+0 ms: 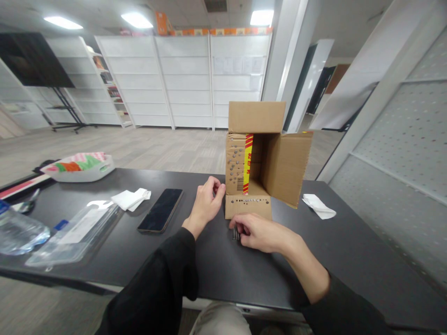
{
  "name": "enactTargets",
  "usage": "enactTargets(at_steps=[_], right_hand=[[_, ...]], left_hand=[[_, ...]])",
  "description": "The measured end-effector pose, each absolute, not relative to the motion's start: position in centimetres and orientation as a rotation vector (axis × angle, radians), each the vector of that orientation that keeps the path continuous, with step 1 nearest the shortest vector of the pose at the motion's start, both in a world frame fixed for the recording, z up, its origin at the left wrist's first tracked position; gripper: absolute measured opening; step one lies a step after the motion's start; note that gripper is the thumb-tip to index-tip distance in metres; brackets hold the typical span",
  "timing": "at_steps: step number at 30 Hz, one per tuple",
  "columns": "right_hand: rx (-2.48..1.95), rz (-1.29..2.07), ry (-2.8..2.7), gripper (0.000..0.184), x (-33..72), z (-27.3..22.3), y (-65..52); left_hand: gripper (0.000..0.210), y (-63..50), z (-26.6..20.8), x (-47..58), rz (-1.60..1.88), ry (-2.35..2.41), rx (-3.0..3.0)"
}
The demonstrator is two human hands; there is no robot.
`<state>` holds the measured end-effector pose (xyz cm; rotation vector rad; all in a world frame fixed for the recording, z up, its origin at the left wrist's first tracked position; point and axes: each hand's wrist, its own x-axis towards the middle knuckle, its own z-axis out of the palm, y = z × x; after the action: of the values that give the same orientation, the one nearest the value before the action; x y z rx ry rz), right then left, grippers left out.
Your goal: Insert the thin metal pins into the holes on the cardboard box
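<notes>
An opened cardboard box (256, 188) stands on the dark table, its inside facing me. Round grey metal heads dot its left flap (234, 158), and a row of small holes and heads crosses the lower flap (247, 204). Beside the left flap's edge is my left hand (208, 200), fingers curled together; whatever is in them is hidden. My right hand (256, 231) is bent down just in front of the lower flap, its fingertips at a few thin, dark metal pieces (235, 233) on the table. The hand partly covers those pieces, so their exact kind is unclear.
Left of my hands lie a black phone (160, 211), folded tissue (132, 199), a clear plastic case (78, 230) and a water bottle (21, 232). Farther back sits a white basket (80, 173). Another tissue (319, 206) lies right of the box, near a perforated partition (401, 139).
</notes>
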<state>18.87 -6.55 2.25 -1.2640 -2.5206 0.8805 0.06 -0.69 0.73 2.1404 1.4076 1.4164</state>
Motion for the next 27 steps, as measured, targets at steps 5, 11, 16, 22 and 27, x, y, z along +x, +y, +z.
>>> enactTargets(at_steps=[5, 11, 16, 22, 27], right_hand=[[-1.279, 0.849, -2.534, 0.037, 18.97, 2.15, -6.57], [-1.277, 0.837, -2.526, 0.036, 18.97, 2.10, -6.52], [-1.292, 0.844, -2.528, 0.035, 18.92, 2.34, -6.52], [-1.294, 0.852, -2.526, 0.034, 19.08, 2.16, -6.48], [-1.286, 0.842, -2.531, 0.034, 19.10, 2.01, -6.39]], left_hand=[[0.021, -0.68, 0.66, 0.00, 1.412, 1.407, 2.143], [0.022, -0.63, 0.64, -0.01, 1.413, 1.396, 2.145], [0.021, -0.65, 0.71, 0.03, 1.416, 1.394, 2.143], [0.021, -0.56, 0.53, -0.01, 1.416, 1.387, 2.140], [0.021, -0.59, 0.56, 0.00, 1.418, 1.386, 2.139]])
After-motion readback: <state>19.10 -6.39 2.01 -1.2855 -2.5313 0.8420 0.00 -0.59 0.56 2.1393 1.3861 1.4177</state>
